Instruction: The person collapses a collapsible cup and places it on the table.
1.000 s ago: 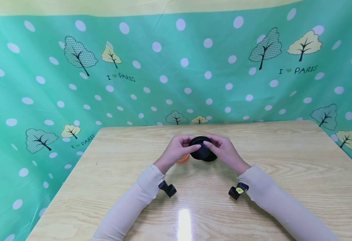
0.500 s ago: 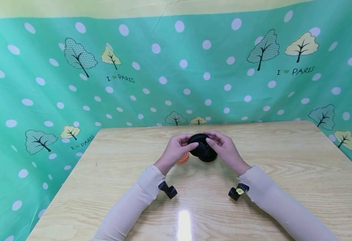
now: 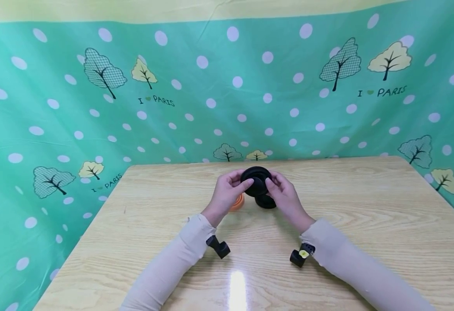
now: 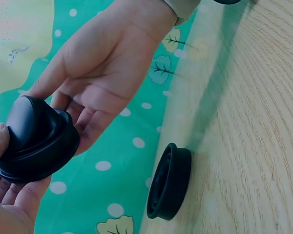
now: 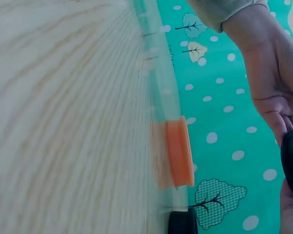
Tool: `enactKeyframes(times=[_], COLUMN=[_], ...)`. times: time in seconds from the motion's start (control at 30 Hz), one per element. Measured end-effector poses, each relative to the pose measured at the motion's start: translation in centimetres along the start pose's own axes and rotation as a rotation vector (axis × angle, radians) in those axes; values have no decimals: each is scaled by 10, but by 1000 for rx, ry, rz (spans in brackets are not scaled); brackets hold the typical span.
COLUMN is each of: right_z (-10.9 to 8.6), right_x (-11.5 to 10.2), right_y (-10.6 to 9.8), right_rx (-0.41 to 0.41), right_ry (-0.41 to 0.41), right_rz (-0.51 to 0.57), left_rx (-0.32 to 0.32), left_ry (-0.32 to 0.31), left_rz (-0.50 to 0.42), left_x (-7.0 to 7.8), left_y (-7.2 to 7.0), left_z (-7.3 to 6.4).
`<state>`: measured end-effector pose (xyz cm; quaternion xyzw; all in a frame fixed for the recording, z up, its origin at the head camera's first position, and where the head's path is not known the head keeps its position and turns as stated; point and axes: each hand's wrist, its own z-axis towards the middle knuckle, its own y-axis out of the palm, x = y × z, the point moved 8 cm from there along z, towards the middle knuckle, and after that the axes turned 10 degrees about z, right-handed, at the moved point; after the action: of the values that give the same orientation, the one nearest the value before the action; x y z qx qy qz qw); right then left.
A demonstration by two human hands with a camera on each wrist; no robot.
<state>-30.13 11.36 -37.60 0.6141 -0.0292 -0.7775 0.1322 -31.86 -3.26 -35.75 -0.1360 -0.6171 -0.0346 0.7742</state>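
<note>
A black, round, rubbery cup-like piece [image 3: 256, 172] with a thick rim is held above the table by both hands. My left hand [image 3: 224, 194] grips its left side, the thumb pressing on the face. On the opposite side my right hand [image 3: 289, 202] pinches the rim, thumb in front and fingers behind. In the left wrist view, the inner wall of the held black piece [image 4: 39, 141] bulges up unevenly on one side. Below it, a second black round piece [image 3: 265, 202] with ringed walls lies on the table. An orange ringed piece [image 3: 237, 203] sits beside that, partly behind my left hand.
The pale wooden table [image 3: 153, 250] extends around both arms. A green dotted curtain [image 3: 195, 86] hangs behind its far edge and along the sides. Each wrist bears a small black camera, such as the left wrist camera [image 3: 220, 248].
The held black piece has risen away from the one on the table, exposing more of the lower one. My right hand has shifted slightly left, its thumb still on the piece.
</note>
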Motion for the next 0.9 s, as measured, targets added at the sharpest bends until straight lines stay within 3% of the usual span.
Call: enactKeyframes(times=[0.43, 0.7, 0.9], right_z=[3, 4, 3], right_x=[-9, -9, -9], right_y=[-2, 1, 4], right_rx=[32, -77, -118], right_ry=[-115, -104, -99], right_rz=[-156, -289, -309], left_rx=[-51, -202, -226], left_ry=[-24, -20, -24], left_rz=[-16, 138, 188], left_x=[-4, -1, -1], left_y=[3, 8, 7], left_z=[0, -2, -2])
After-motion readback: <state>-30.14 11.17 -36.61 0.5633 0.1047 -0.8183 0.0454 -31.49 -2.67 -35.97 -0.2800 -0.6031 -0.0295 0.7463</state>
